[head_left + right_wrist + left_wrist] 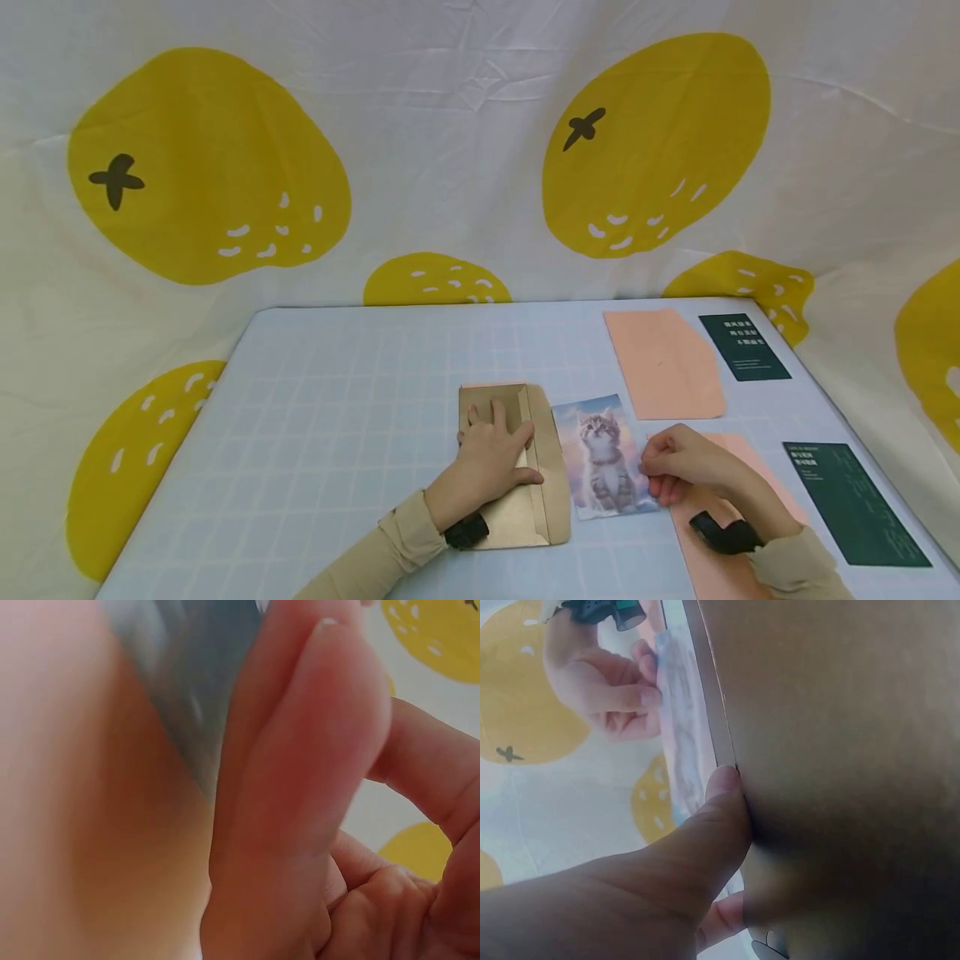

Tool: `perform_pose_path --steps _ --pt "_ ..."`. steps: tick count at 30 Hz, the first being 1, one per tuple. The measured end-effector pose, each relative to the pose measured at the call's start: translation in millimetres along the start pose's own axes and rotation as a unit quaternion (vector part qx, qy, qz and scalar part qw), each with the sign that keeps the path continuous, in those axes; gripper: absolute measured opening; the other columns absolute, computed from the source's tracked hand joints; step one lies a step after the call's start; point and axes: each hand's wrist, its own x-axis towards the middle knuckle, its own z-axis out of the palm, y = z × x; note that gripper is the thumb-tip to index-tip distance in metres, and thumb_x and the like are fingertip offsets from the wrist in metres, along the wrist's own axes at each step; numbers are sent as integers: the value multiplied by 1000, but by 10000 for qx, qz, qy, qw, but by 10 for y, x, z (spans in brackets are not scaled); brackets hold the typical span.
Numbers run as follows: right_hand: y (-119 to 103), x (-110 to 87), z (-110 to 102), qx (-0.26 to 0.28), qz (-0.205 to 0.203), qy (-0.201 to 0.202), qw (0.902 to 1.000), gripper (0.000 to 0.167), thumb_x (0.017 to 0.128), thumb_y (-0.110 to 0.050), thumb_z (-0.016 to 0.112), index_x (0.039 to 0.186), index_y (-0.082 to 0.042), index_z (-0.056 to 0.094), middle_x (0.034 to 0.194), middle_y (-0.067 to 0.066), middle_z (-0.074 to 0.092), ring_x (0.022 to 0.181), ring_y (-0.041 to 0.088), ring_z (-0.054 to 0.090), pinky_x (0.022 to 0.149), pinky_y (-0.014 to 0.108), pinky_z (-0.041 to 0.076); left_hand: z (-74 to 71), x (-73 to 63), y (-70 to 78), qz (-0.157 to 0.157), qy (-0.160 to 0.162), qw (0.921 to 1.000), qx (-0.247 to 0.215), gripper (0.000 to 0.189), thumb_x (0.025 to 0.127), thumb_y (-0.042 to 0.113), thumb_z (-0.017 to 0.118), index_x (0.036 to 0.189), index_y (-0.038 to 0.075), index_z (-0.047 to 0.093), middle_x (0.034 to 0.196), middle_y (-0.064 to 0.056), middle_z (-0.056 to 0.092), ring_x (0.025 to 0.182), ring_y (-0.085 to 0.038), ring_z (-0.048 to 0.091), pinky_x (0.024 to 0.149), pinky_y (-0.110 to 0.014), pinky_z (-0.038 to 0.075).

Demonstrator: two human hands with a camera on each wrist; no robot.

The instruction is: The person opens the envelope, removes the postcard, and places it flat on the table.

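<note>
A gold-brown envelope (552, 500) lies on the table, its flap spread toward the right. My left hand (486, 457) presses on it with spread fingers, and the thumb reaches out over the fold of the flap. In the left wrist view, the thumb (724, 791) rests at the edge of the envelope's opening. Just right of the flap is a postcard with a kitten picture (600, 454). Its right edge is pinched between the thumb and fingers of my right hand (697, 467). A blurred corner of the postcard (199, 682) shows beside the fingers in the right wrist view.
One pink envelope (663, 367) lies behind the postcard; another pink envelope (701, 521) lies partly under my right hand. Two dark green cards with white print, a far card (742, 367) and a near card (855, 508), lie along the table's right side.
</note>
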Motion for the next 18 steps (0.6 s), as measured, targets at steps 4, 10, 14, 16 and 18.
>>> perform_pose_path --steps 4,10,14,16,18 --pt "17 -48 -96 -88 -25 28 10000 22 95 -8 62 84 11 64 70 16 67 55 19 66 51 30 55 -1 2 9 -24 -48 10000 11 58 80 76 55 106 24 51 142 -33 39 116 -65 47 55 -48 56" --pt "41 -68 -146 -260 10 199 9995 24 94 -7 62 81 11 66 67 15 66 53 17 65 49 29 54 -7 -3 13 27 -84 9998 200 58 81 76 51 108 25 49 142 -33 39 116 -64 48 57 -47 57" --pt "30 -61 -65 -771 137 667 9947 20 92 -7 64 77 5 67 62 10 64 50 20 64 48 32 54 -15 -6 24 -27 -175 9996 208 62 82 76 51 119 26 49 145 -32 38 119 -63 47 61 -48 58" --pt "1 -62 -15 -1190 196 979 9879 18 90 -7 66 74 2 67 59 8 62 49 22 63 47 34 54 -18 -7 24 -88 -198 9996 165 69 82 77 52 131 28 48 146 -31 38 121 -62 46 64 -49 58" --pt "-50 -71 30 -1736 230 1328 9756 17 89 -9 68 74 -1 67 58 5 60 48 21 60 47 33 52 -21 -7 21 -158 -203 9996 126 77 81 77 53 141 29 45 146 -31 38 122 -62 45 67 -51 58"
